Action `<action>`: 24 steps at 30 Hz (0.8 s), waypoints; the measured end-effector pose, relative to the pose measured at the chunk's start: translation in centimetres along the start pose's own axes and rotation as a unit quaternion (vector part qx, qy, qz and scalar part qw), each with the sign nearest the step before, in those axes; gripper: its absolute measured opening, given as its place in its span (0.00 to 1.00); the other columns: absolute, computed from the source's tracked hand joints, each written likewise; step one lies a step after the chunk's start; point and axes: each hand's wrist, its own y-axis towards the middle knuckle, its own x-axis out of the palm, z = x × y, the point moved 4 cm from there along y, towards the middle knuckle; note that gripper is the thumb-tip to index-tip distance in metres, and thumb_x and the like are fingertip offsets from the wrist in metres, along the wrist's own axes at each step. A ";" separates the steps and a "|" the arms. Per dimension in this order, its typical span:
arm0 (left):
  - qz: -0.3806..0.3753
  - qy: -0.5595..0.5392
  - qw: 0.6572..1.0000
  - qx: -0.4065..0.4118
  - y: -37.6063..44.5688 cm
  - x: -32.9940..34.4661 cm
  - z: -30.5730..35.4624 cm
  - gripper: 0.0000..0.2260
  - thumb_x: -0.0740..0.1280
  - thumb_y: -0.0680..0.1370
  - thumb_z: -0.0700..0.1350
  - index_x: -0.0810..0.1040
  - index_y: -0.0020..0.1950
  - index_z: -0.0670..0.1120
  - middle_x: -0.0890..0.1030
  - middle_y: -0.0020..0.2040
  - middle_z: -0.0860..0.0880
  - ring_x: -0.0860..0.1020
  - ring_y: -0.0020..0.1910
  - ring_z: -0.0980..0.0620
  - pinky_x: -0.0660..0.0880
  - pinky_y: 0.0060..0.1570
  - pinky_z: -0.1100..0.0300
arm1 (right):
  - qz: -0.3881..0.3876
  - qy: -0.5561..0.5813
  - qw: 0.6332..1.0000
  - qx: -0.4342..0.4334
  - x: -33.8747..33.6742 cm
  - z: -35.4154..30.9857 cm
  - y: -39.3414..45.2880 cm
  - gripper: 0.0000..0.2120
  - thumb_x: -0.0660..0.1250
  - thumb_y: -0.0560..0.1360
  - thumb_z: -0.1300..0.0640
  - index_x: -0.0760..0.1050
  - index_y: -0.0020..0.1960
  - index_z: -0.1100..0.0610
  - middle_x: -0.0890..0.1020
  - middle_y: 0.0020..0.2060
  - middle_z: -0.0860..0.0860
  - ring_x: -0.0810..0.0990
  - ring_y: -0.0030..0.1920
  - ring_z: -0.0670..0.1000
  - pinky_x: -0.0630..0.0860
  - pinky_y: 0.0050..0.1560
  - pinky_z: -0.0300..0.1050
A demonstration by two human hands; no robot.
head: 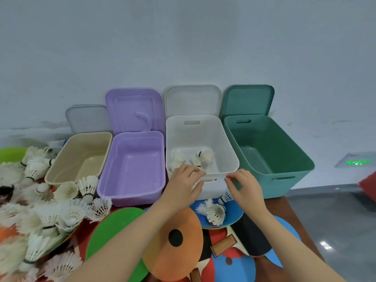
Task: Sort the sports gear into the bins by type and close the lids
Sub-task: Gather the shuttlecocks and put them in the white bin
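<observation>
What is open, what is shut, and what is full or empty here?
Beige bin: lid off, empty.
Purple bin: lid up, empty.
White bin: lid up, a few shuttlecocks inside.
Green bin: lid up, looks empty.
Left hand: fingers loosely curled at the white bin's front rim, holding nothing visible.
Right hand: fingers curled, nothing visible in them.
Shuttlecock pile: unsorted on the table.
Paddles: unsorted, overlapping.
</observation>
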 end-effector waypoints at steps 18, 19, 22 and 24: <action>-0.274 0.050 0.940 -0.199 -3.9 8.7 0.2 0.15 0.59 0.79 0.52 0.75 0.63 0.50 0.78 0.56 0.51 0.73 0.59 0.49 0.63 0.58 0.57 | -0.132 -0.127 0.971 0.155 4.3 6.3 -5.8 0.04 0.67 0.71 0.61 0.79 0.41 0.53 0.79 0.36 0.47 0.76 0.38 0.51 0.60 0.44 0.45; -0.279 0.055 0.937 -0.202 -3.9 9.0 0.2 0.15 0.59 0.79 0.52 0.75 0.62 0.51 0.79 0.55 0.51 0.73 0.59 0.49 0.64 0.58 0.57 | -0.108 -0.128 0.973 0.159 4.0 6.6 -5.9 0.04 0.68 0.69 0.62 0.78 0.39 0.54 0.78 0.33 0.47 0.76 0.36 0.52 0.61 0.43 0.45; -0.300 0.068 0.928 -0.209 -3.6 10.0 0.5 0.15 0.60 0.78 0.54 0.76 0.62 0.51 0.78 0.56 0.49 0.73 0.59 0.47 0.65 0.56 0.56 | -0.067 -0.142 0.977 0.146 3.5 7.0 -6.1 0.06 0.71 0.67 0.64 0.79 0.38 0.54 0.77 0.31 0.48 0.76 0.34 0.53 0.64 0.43 0.46; -0.305 0.057 0.925 -0.219 -3.6 10.6 0.7 0.16 0.62 0.78 0.54 0.76 0.63 0.51 0.78 0.57 0.49 0.73 0.59 0.47 0.65 0.57 0.55 | -0.056 -0.140 0.978 0.146 3.4 7.0 -6.3 0.06 0.71 0.67 0.64 0.79 0.38 0.54 0.77 0.31 0.48 0.76 0.34 0.53 0.63 0.43 0.45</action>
